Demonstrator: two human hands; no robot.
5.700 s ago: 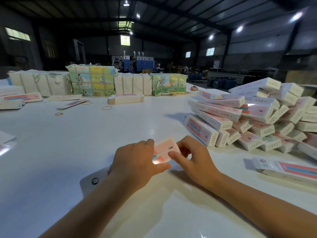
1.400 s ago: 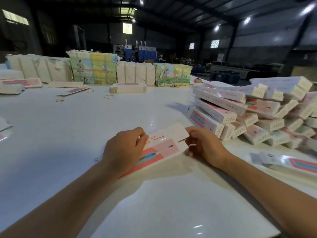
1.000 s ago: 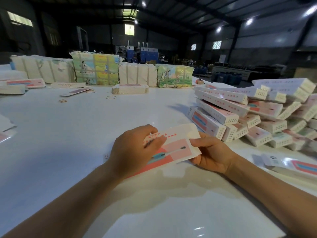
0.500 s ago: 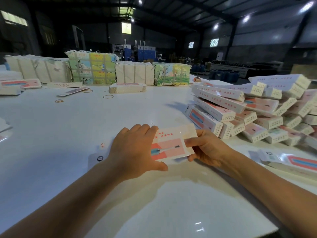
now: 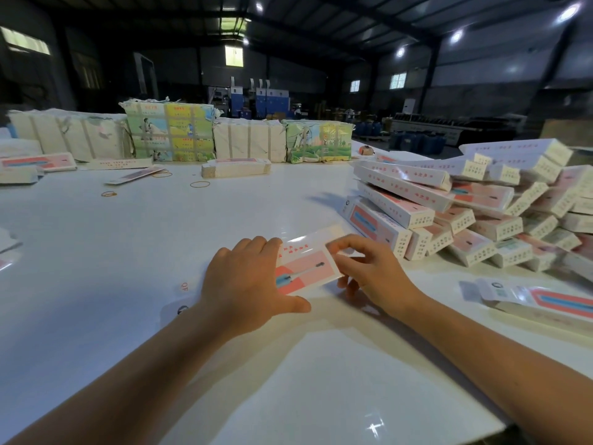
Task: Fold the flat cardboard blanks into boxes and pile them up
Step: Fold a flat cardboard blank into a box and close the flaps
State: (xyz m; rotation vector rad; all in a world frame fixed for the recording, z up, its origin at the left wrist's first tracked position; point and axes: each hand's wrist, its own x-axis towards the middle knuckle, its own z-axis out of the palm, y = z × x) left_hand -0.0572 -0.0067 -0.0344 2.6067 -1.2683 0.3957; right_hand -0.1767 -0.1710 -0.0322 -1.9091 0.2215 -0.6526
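Pressing flat-fingered, left hand (image 5: 247, 284) pins the blank (image 5: 306, 268); right hand (image 5: 372, 274) pinches its end.

Glossy printed cardboard forms the box (image 5: 306, 264) and the pile of folded boxes (image 5: 465, 207) on a smooth, shiny white table (image 5: 128, 245), beside paper-wrapped bundles (image 5: 170, 133).

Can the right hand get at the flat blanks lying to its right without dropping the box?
Probably not. The right hand pinches the end flap of the pink-and-white cardboard box; the flat printed blanks lie unobstructed on the white table.
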